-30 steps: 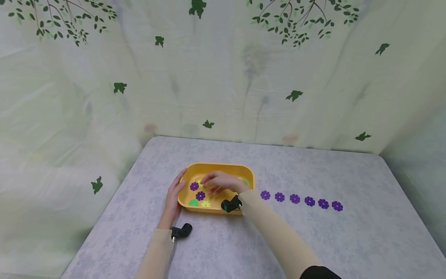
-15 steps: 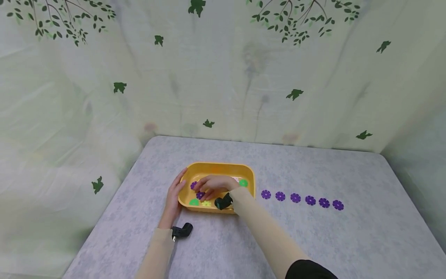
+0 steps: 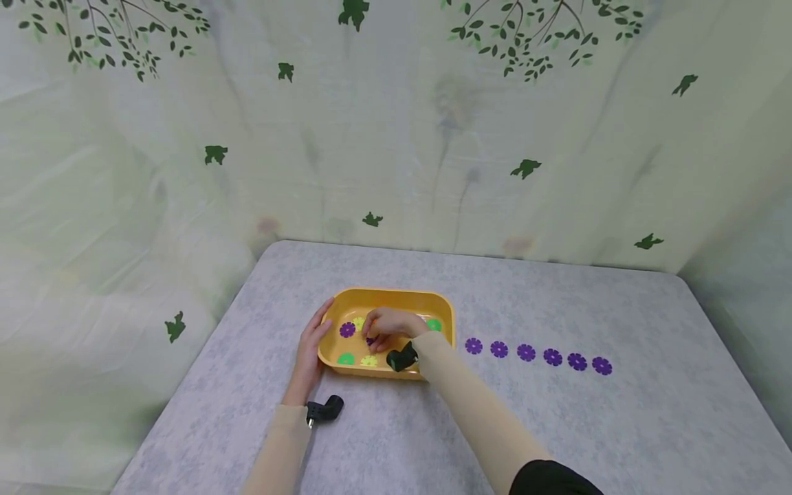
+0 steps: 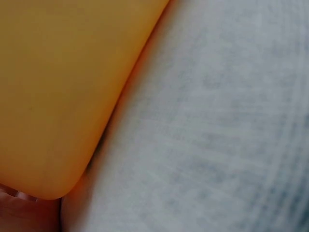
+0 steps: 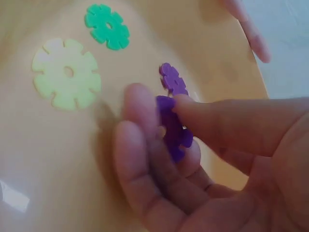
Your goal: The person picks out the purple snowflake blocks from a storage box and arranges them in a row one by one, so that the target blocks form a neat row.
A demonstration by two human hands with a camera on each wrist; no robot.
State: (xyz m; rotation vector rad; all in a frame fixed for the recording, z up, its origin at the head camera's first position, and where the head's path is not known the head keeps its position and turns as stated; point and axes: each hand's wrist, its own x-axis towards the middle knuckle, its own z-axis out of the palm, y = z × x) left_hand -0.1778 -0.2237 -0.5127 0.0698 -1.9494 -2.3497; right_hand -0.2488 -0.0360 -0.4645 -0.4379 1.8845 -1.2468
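Observation:
A yellow tray (image 3: 396, 373) holds several notched, flower-shaped plastic discs. My right hand (image 3: 391, 325) is over the tray and pinches a purple disc (image 5: 175, 130) between thumb and fingers. In the right wrist view another purple disc (image 5: 173, 79) lies just beyond that one, with a pale yellow disc (image 5: 67, 72) and a green disc (image 5: 107, 26) to the left. My left hand (image 3: 307, 354) rests along the tray's left side, its fingers fairly straight against the wall. The left wrist view shows mostly the tray's outer wall (image 4: 63, 87), with fingers at the lower left corner.
On the table (image 3: 526, 419), right of the tray, several purple discs (image 3: 526, 353) lie in a slightly slanting row. A green disc (image 3: 434, 324) sits at the tray's right end. Behind the table hangs a leaf-printed curtain (image 3: 408, 137).
My right hand has moved left within the tray, then slightly back right, and now pinches a purple disc from there. The left hand stays against the tray. The row of discs is unchanged.

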